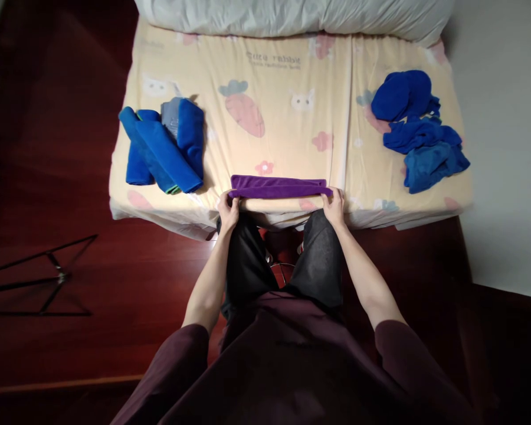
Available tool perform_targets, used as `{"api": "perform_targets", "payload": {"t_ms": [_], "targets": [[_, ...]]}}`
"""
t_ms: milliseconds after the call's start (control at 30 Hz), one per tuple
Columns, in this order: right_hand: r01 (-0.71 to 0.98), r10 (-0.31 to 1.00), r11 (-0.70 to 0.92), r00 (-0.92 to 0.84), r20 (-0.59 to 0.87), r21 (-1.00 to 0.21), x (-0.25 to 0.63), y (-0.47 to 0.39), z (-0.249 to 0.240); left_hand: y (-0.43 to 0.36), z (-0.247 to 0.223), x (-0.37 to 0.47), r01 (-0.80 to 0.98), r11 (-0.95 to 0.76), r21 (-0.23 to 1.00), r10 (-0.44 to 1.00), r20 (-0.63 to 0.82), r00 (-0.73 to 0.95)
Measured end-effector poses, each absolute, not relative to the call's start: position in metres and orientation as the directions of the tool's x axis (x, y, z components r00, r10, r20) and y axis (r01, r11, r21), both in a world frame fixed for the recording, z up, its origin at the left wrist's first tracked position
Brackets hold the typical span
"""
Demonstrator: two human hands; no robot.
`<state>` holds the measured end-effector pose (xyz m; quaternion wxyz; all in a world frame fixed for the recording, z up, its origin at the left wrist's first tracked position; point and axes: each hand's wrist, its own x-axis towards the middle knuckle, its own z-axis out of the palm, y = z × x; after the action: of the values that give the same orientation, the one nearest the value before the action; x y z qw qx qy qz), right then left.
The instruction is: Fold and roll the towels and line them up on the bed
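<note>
A purple towel (pixel 278 187), folded into a narrow strip, lies along the front edge of the bed. Its left end is pinched in my left hand (pixel 228 211), and its right end in my right hand (pixel 334 206). The near layer of the cloth is slightly raised, with the far layer flat behind it. On the left of the bed rest several rolled blue towels (pixel 168 153), one with green edging, beside a grey cloth (pixel 171 115). Crumpled blue cloths (pixel 420 130) are heaped on the right.
The bed's cream sheet (pixel 287 130) is printed with carrots and rabbits. A pale, puffy quilt (pixel 301 15) lies across the far end. A black tripod stand (pixel 55 277) is on the dark red floor at the left; a light wall (pixel 508 147) borders the right.
</note>
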<state>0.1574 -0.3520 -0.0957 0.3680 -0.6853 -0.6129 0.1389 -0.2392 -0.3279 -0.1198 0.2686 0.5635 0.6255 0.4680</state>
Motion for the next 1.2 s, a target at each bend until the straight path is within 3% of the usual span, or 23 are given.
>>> {"api": "perform_targets", "payload": {"t_ms": [400,800,1000,1133,1200], "targets": [[0.632,0.927,-0.107,0.343,0.153,-0.768,0.163,-0.347,-0.11,-0.322,-0.128,-0.234,0.437,-0.001,0.9,0.924,0.167,-0.343],[0.68,0.949,-0.119,0.291,0.117,-0.723,0.16,-0.347,-0.109,-0.298,-0.126,-0.23,0.525,0.129,0.841,0.893,0.132,-0.431],[0.795,0.928,-0.1,0.292,0.233,-0.598,0.155,-0.346,-0.104,-0.283,-0.12,-0.24,0.556,0.162,0.816,0.916,0.085,-0.391],[0.834,0.918,-0.054,0.259,0.302,-0.55,0.152,-0.35,-0.1,-0.328,-0.104,-0.231,0.46,0.176,0.87,0.812,0.136,-0.568],[0.833,0.911,-0.045,0.261,0.319,-0.551,0.15,-0.35,-0.101,-0.359,-0.1,-0.215,0.331,0.255,0.909,0.814,-0.017,-0.58]]}}
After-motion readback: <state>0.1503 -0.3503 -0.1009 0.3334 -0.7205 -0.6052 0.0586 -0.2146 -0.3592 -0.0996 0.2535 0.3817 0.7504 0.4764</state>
